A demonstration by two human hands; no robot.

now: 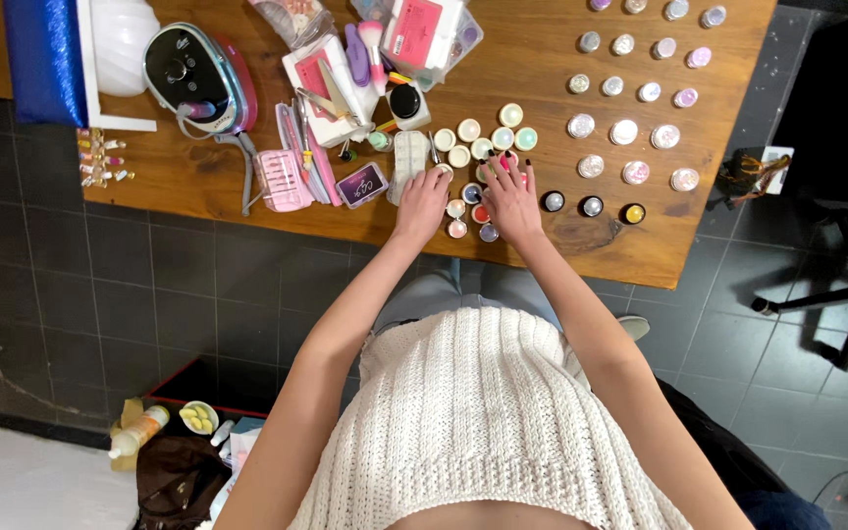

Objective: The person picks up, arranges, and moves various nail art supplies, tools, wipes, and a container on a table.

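Left hand [422, 204] and right hand [511, 201] resting flat, unclenched, on wooden table [198, 177], small colour jars [471, 193] clustered between them, grasping nothing

Just one head cam, looking straight down from up high over the counter [630, 245], with the floor visible below.

Table [247, 186]: warm brown wood grain. Floor [130, 285]: dark grey square tiles. Knit top [483, 412]: cream, ribbed. Nail lamp [198, 74]: black top, pink side. Folder [43, 59]: glittery blue. Small case [283, 181]: pink. Card [362, 184]: purple. Small jars [491, 137]: cream and mint lids. Glitter pots [630, 132]: silver, white, pale pink. Three dark pots [592, 206]: black rims, one yellow inside. Right hand [512, 201]: dark nails.
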